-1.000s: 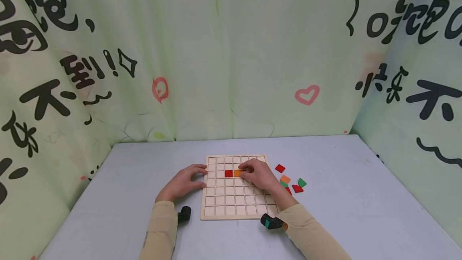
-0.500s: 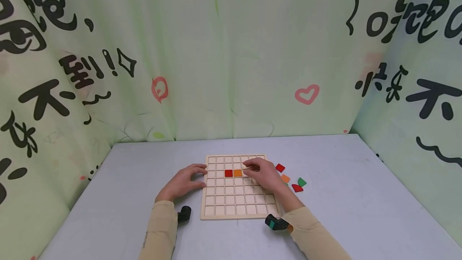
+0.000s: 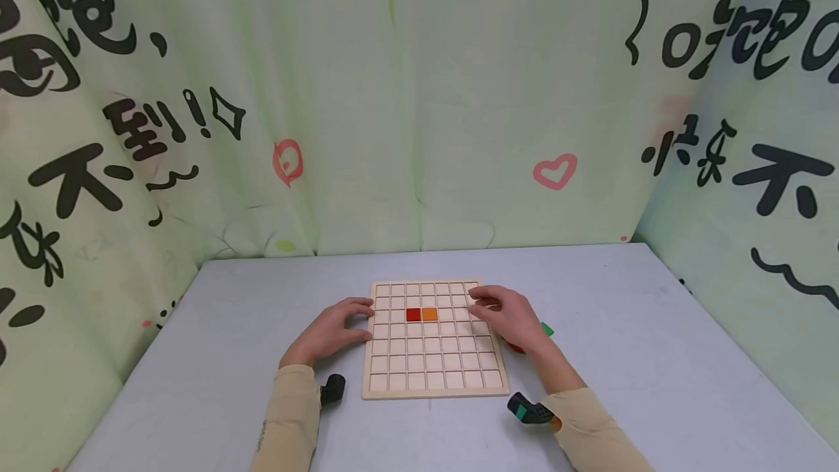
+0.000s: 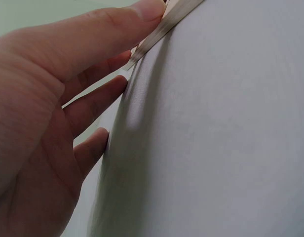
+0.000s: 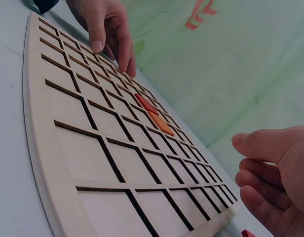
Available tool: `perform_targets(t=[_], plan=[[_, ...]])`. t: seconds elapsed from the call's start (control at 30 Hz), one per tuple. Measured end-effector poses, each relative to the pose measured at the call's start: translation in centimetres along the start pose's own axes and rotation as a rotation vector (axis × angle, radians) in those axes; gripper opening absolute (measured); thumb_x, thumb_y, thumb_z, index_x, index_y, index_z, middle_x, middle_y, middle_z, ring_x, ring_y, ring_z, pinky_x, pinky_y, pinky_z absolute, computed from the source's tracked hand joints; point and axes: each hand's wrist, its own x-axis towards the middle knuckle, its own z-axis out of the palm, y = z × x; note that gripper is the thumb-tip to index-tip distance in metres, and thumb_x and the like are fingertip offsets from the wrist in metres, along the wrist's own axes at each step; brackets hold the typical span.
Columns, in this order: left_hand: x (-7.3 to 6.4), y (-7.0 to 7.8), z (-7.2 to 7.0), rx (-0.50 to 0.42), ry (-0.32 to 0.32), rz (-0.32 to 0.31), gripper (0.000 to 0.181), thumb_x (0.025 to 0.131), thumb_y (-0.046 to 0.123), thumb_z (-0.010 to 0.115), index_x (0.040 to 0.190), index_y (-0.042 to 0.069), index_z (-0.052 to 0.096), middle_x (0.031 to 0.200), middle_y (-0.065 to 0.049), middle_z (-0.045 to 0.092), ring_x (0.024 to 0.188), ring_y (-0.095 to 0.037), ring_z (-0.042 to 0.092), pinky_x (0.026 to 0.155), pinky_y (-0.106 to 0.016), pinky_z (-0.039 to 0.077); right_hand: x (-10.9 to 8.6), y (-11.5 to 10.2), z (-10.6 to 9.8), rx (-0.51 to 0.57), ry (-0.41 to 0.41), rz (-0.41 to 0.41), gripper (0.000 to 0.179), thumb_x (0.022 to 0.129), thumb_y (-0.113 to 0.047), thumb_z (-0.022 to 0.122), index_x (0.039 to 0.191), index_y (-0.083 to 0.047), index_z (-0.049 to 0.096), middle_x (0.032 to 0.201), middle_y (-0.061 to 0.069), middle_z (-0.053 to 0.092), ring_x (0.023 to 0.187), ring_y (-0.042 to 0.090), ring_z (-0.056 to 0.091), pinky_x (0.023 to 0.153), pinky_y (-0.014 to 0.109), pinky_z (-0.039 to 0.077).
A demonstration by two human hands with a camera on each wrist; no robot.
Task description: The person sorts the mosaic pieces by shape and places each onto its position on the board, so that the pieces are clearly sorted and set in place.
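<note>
Left hand [image 3: 336,326], fingers spread wide, touches the board's [image 3: 432,394] left edge: a light brace there should stop it sliding. Right hand [image 3: 510,315], fingers narrowly apart, seemingly holding nothing, hangs over the board's right edge. Red tile [image 3: 413,315] and orange tile [image 3: 429,314] sit side by side in the board's far half; best not to nudge either

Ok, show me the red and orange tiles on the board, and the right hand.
Red tile [image 3: 413,315]: head view, middle of top face.
Orange tile [image 3: 429,314]: head view, middle of top face.
Right hand [image 3: 510,315]: head view, back of the hand.
</note>
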Motion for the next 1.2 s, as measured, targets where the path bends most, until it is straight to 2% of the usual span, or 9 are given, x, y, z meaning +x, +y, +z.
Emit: perform_targets(t=[0.3, 0.67, 1.2], plan=[[-0.1, 0.1, 0.1, -0.012, -0.008, -0.013, 0.038, 0.083, 0.016, 0.079, 0.118, 0.008, 0.068, 0.14, -0.004, 0.054, 0.135, -0.029, 0.042, 0.113, -0.046, 0.035, -1.0, 1.7, -2.1, -0.023, 0.012, 0.039, 0.041, 0.093, -0.025, 0.068, 0.129, -0.007, 0.062, 0.12, 0.01, 0.065, 0.108, 0.027, 0.06, 0.088, 0.039, 0.056], [0.1, 0.0, 0.3, -0.005, -0.002, -0.011, 0.037, 0.083, 0.017, 0.079, 0.118, 0.009, 0.068, 0.14, -0.003, 0.054, 0.135, -0.028, 0.043, 0.112, -0.045, 0.035, -1.9, 3.3, -4.5, -0.068, 0.024, 0.081, 0.043, 0.094, -0.032, 0.067, 0.13, -0.01, 0.06, 0.118, 0.01, 0.063, 0.106, 0.027, 0.057, 0.073, 0.027, 0.054], [0.0, 0.0, 0.2, -0.001, 0.009, -0.011, 0.037, 0.083, 0.016, 0.079, 0.117, 0.008, 0.068, 0.139, -0.004, 0.054, 0.134, -0.029, 0.044, 0.112, -0.046, 0.035, -2.4, 4.9, -5.6, -0.106, 0.006, 0.073, 0.043, 0.091, -0.029, 0.071, 0.126, -0.006, 0.062, 0.118, 0.013, 0.062, 0.105, 0.028, 0.055, 0.075, 0.028, 0.053]])
